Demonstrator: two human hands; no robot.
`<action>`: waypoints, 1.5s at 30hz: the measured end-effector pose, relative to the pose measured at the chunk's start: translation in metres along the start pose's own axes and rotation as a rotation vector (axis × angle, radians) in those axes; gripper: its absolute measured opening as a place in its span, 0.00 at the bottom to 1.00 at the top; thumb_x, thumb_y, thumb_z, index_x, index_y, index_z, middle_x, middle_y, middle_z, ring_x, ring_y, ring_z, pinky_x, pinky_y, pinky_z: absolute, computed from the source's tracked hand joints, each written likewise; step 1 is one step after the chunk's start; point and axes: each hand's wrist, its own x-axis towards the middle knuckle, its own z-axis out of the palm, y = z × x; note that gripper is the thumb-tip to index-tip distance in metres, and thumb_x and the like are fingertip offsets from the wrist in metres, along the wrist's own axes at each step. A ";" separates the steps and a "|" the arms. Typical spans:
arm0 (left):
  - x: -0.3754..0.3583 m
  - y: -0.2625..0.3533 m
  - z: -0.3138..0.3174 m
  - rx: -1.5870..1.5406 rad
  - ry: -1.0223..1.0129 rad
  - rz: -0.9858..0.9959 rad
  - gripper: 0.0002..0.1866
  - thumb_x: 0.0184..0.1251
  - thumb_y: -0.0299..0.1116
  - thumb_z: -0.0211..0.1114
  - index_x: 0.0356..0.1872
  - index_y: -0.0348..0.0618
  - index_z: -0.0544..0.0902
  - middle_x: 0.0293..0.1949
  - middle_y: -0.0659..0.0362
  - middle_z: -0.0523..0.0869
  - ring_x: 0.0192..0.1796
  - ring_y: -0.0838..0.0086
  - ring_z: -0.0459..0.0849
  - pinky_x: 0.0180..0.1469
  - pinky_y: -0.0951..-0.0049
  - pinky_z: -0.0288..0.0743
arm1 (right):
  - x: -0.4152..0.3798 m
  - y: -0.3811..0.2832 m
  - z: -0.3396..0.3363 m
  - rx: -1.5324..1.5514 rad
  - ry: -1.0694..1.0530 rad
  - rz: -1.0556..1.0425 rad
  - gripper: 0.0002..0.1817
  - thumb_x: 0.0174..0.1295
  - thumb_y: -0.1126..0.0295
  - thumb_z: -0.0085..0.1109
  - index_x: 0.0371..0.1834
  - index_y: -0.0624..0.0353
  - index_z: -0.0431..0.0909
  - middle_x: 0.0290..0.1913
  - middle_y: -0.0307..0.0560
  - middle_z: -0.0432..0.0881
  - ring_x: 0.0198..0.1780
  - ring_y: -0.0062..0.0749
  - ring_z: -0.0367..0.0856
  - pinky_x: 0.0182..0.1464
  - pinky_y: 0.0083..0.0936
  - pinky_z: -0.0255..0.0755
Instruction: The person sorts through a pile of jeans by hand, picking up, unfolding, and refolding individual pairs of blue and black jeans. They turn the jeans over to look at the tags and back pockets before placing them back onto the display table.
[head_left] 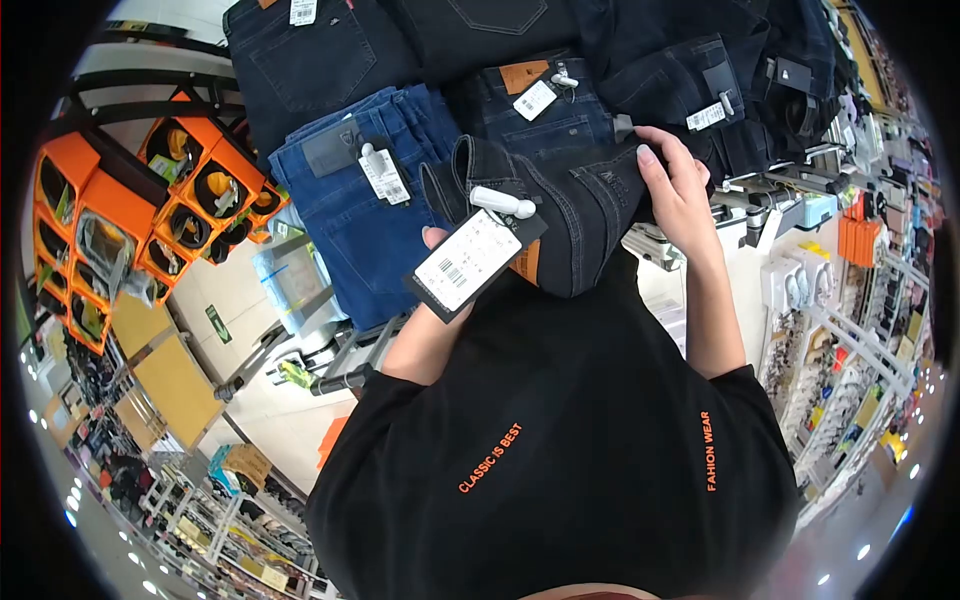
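Folded black jeans (560,215) are held up in front of my chest, between my two hands. My right hand (680,190) grips their right end, thumb on top and fingers curled round the far side. At their left end, my left hand (440,300) is mostly hidden behind a black and white price tag (467,260); its thumb tip shows above the tag. A white security tag (502,202) is fixed to the waistband beside a brown patch (527,262). Folded blue jeans (345,230) lie just beyond, to the left.
More folded dark jeans (310,60) with tags lie across the far side. Orange display racks (200,190) stand at the left. Metal rails and shelves of goods (840,370) are at the right, with further shelving (200,510) at the lower left.
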 end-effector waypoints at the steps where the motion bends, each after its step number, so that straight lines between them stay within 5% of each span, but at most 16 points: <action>1: 0.001 0.003 0.001 -0.006 0.006 -0.008 0.58 0.59 0.77 0.55 0.73 0.31 0.61 0.66 0.43 0.75 0.64 0.55 0.79 0.64 0.60 0.72 | 0.002 0.000 0.002 -0.007 0.001 0.009 0.21 0.72 0.54 0.53 0.60 0.55 0.76 0.60 0.47 0.80 0.65 0.37 0.73 0.69 0.39 0.47; 5: 0.001 0.013 -0.011 0.061 0.044 -0.038 0.56 0.61 0.76 0.53 0.74 0.34 0.61 0.66 0.43 0.75 0.61 0.55 0.81 0.58 0.60 0.78 | 0.017 0.001 0.010 -0.060 0.018 0.001 0.19 0.71 0.57 0.53 0.58 0.55 0.77 0.56 0.47 0.80 0.62 0.37 0.74 0.66 0.36 0.50; 13: 0.035 0.018 -0.017 0.043 0.322 0.063 0.56 0.58 0.74 0.58 0.72 0.30 0.63 0.67 0.38 0.73 0.69 0.55 0.74 0.74 0.60 0.63 | 0.068 0.029 0.021 -0.097 -0.021 -0.061 0.17 0.71 0.61 0.47 0.56 0.56 0.77 0.56 0.46 0.80 0.60 0.35 0.74 0.62 0.35 0.52; 15: 0.028 0.020 -0.023 -0.111 0.459 0.050 0.53 0.56 0.62 0.70 0.72 0.30 0.62 0.69 0.38 0.71 0.69 0.55 0.74 0.74 0.60 0.65 | 0.082 0.042 0.026 -0.075 -0.001 -0.063 0.16 0.70 0.61 0.48 0.52 0.57 0.79 0.50 0.46 0.80 0.56 0.35 0.75 0.60 0.34 0.53; 19: 0.040 0.028 -0.032 0.098 0.610 -0.178 0.54 0.42 0.43 0.79 0.72 0.27 0.63 0.66 0.41 0.74 0.67 0.57 0.77 0.68 0.63 0.72 | 0.118 0.067 0.040 -0.051 0.050 -0.048 0.12 0.68 0.62 0.54 0.35 0.59 0.79 0.35 0.44 0.78 0.43 0.38 0.75 0.53 0.35 0.56; 21: 0.043 0.025 -0.043 0.200 0.604 -0.170 0.51 0.43 0.39 0.76 0.71 0.29 0.64 0.65 0.42 0.76 0.65 0.57 0.79 0.67 0.61 0.73 | 0.140 0.076 0.051 -0.030 0.142 -0.094 0.18 0.67 0.62 0.56 0.20 0.59 0.74 0.23 0.45 0.74 0.31 0.41 0.73 0.45 0.37 0.58; 28: 0.136 0.041 -0.055 0.834 0.658 0.146 0.45 0.48 0.27 0.71 0.72 0.34 0.64 0.61 0.44 0.80 0.61 0.58 0.83 0.62 0.55 0.78 | 0.236 0.057 0.057 0.207 0.176 0.045 0.26 0.71 0.58 0.56 0.15 0.61 0.67 0.13 0.53 0.68 0.17 0.49 0.68 0.31 0.37 0.63; 34: 0.233 0.073 -0.070 1.229 0.932 0.289 0.38 0.55 0.23 0.68 0.69 0.27 0.65 0.60 0.46 0.80 0.59 0.63 0.84 0.63 0.62 0.78 | 0.296 0.043 0.067 0.226 0.287 0.098 0.27 0.73 0.56 0.54 0.17 0.61 0.67 0.13 0.54 0.70 0.17 0.49 0.73 0.25 0.36 0.65; 39: 0.255 0.104 -0.129 1.490 0.873 0.354 0.25 0.69 0.19 0.62 0.65 0.33 0.67 0.58 0.52 0.80 0.58 0.72 0.80 0.63 0.69 0.73 | 0.325 0.066 0.093 0.053 0.203 0.104 0.26 0.75 0.46 0.44 0.31 0.58 0.73 0.21 0.54 0.83 0.29 0.57 0.83 0.43 0.48 0.71; 45: 0.258 0.085 -0.153 1.549 0.962 0.449 0.23 0.69 0.21 0.65 0.61 0.32 0.68 0.56 0.51 0.80 0.56 0.73 0.81 0.60 0.72 0.74 | 0.346 0.079 0.102 -0.132 0.016 0.146 0.30 0.76 0.42 0.38 0.35 0.58 0.75 0.31 0.60 0.85 0.41 0.62 0.82 0.52 0.48 0.72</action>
